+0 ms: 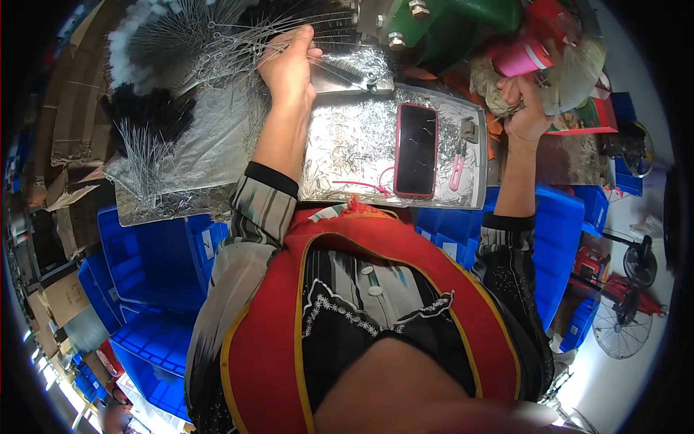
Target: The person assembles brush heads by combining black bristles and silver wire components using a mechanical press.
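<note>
Nearest: red apron [267, 340], yellow trim.

Left to right from there. Blue bins [144, 253] below the bench edge. On the bench, far left: black-bristled bundle [141, 108], wire stems pointing near; farther out, white-bristled bundle [124, 54].

Just right of that, thin wires [235, 45], far side of bench, left of the machine. Long axis roughly left-right, fanned a bit; looped ends point left, other ends run right toward the green machine [452, 25].

Left hand [291, 69] at the wires: fingers curled in, thumb up against them, looks to have some gripped. Count: can't tell.

Near-middle: pale tray [478, 163] littered with short metal bits, dark phone [416, 152] in it, pink-handled tool [457, 170] to its right.

Right: right hand [526, 112], fingers partly curled against a cream wrapping [486, 85], just near of a pink cylinder [522, 61]. Firm hold or just resting: can't tell.

My read: step in hand is handling wires at the machine. Next move calls for a steady left grip, wires kept lined up, fingertips clear of the metal.
</note>
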`<state>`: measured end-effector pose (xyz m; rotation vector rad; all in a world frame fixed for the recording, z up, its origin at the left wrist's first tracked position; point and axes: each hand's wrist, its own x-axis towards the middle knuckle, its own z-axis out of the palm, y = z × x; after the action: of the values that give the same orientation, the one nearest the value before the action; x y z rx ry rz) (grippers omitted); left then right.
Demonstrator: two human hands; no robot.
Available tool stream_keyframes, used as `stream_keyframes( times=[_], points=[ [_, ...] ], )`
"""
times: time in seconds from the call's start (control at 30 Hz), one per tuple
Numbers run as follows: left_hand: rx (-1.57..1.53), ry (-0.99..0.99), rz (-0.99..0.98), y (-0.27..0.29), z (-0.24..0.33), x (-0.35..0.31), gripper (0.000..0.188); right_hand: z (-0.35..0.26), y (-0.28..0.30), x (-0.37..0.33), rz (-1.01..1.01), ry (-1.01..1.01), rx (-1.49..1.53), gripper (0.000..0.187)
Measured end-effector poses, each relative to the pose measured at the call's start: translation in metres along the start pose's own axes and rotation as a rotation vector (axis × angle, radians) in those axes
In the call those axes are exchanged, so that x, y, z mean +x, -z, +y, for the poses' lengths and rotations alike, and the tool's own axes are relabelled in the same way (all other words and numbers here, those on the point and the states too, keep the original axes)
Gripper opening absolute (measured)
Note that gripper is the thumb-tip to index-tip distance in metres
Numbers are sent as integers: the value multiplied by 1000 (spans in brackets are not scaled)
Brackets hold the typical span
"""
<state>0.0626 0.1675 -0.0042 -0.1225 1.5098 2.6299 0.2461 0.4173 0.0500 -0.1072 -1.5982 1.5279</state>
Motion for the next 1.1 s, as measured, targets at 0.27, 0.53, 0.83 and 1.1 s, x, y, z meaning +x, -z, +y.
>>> stream_keyframes(
  times=[0.27,0.53,0.83,1.1],
  points=[
    [-28,16,68,-2,-3,1,21,-68,-21,19,66,-347,-133,25],
    [-22,-16,58,-4,-2,3,20,-66,-11,25,52,-387,-77,19],
    [-28,-25,40,-15,-1,1,23,-11,2,0,7,12,-28,22],
    [100,108,-240,7,8,0,26,-62,-26,16,110,-310,-118,29]
  ],
)
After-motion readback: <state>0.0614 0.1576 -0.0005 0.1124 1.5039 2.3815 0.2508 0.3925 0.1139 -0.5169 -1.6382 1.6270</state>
